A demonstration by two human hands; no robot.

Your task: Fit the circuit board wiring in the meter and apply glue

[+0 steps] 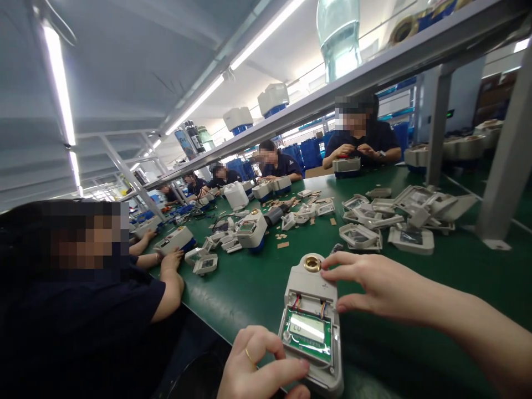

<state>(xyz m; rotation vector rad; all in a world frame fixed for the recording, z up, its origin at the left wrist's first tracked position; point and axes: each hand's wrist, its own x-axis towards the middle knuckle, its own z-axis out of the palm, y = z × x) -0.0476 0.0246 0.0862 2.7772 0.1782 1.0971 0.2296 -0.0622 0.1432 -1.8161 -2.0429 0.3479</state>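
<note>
Right in front of me a grey meter housing (291, 280) lies with its front uncovered. A brass ring (312, 263) is set in its far end. Inside it a green circuit board (322, 350) carries a small lit display (306, 328), and thin coloured wires (296, 302) run above the board. My left hand (258, 366) is curled around the near left edge of the housing, fingertips on its rim. My right hand (361, 280) rests against the far right side with fingers stretched and apart, their tips beside the brass ring and the thumb lower down.
On the green table (249, 277), grey plastic covers (411, 238) pile up at the right. Another meter (251, 230) stands beyond mine, among loose parts and cardboard bits (282, 244). A co-worker (83, 310) sits close at my left; others sit across. A metal shelf (286, 122) runs overhead, with a post (502, 166) at right.
</note>
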